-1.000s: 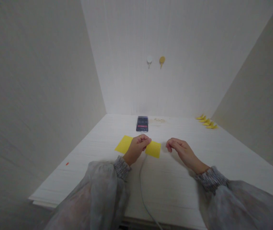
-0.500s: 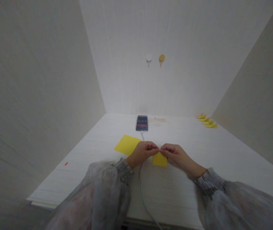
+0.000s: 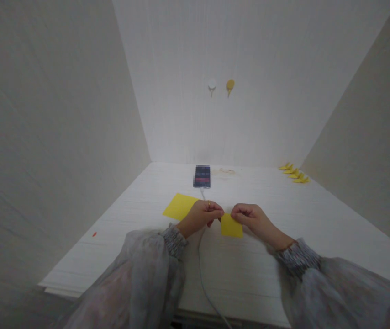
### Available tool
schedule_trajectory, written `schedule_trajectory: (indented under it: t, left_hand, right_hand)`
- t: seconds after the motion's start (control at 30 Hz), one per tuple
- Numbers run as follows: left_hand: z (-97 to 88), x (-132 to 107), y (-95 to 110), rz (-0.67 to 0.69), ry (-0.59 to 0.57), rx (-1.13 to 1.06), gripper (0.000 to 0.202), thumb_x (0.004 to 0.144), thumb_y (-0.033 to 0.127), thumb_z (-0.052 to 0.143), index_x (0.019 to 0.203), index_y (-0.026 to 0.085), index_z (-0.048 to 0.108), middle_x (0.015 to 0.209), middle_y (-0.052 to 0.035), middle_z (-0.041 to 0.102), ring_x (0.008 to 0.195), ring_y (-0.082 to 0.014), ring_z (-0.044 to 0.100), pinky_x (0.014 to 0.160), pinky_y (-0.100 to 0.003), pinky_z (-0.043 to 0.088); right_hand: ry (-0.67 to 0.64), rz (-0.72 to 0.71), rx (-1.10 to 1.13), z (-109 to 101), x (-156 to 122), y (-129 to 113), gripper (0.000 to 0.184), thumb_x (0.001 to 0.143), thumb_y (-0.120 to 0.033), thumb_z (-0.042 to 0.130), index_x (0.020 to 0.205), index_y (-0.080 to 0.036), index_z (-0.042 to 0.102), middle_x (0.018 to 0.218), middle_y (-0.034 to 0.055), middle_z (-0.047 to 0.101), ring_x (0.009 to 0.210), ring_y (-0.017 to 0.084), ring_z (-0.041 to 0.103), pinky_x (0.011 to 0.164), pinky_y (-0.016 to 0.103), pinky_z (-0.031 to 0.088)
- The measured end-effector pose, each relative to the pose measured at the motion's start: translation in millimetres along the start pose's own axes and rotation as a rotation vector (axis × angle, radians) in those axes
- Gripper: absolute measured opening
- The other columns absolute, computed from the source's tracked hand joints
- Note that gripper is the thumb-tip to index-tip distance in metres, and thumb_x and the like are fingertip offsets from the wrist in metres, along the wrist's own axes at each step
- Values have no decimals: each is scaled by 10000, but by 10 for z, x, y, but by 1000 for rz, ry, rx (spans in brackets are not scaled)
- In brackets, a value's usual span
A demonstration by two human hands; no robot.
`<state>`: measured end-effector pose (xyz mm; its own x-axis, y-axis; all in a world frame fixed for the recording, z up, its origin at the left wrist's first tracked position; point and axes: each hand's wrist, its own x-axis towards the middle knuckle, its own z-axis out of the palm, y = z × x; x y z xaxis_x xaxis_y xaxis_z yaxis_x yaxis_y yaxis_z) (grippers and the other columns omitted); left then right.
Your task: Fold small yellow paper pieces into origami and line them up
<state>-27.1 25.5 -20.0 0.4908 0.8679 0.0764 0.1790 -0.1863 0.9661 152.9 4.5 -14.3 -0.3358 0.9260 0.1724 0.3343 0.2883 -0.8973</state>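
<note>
Small square yellow paper (image 3: 231, 227), pinched by left hand (image 3: 202, 214) and right hand (image 3: 254, 219) — fingertips narrowed, larger yellow paper sheet (image 3: 178, 206) (partly covered) at ten o'clock

the yellow square sheet (image 3: 231, 226) looks like smooth, matt paper, the sleeves (image 3: 149, 267) sheer cloth, the tabletop (image 3: 239, 278) matt wood.

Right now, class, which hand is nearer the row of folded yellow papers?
Right. The right hand is left of the folded yellow papers and nearer the camera; the left hand is farther left again.
</note>
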Motion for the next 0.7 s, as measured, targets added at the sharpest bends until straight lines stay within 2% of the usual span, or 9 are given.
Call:
schedule_trajectory:
  t: [0.1,0.23,0.47,0.57,0.7]
  left_hand:
    - [-12,11,-14,28,-14,-18,249,678,351,521,683,118,609,579,-9,574,363,-30,359,362,-166,269]
    - [-8,9,-25,32,1,-62,274,685,373,517,728,119,610,635,-22,595,375,-33,387,371,-168,297]
    - [24,-16,-6,10,8,-19,273,669,386,549,707,122,607,422,46,452,343,-33,347,357,-157,253]
    - [37,-20,3,0,16,-14,259,660,373,559,697,123,612,401,54,423,343,-35,344,359,-158,254]
    - [26,-14,-5,-5,48,-50,257,642,366,576,700,120,617,404,51,432,348,-35,346,364,-161,262]
  right_hand:
    - [1,13,42,-9,-1,19,163,708,-280,517,614,-155,564,574,-8,522,547,103,457,514,219,357]
    - [29,22,92,-11,-1,16,171,700,-303,527,614,-157,555,558,-19,518,530,100,456,517,221,355]
    - [0,29,113,25,14,-22,218,726,-354,497,666,-158,571,595,0,539,550,108,471,526,230,369]
    - [-28,31,76,35,21,-28,202,724,-341,492,671,-160,565,593,1,531,542,108,466,512,228,362]
    - [-4,-1,-6,16,30,-6,176,715,-308,487,631,-166,548,575,-5,516,542,110,455,513,228,358]
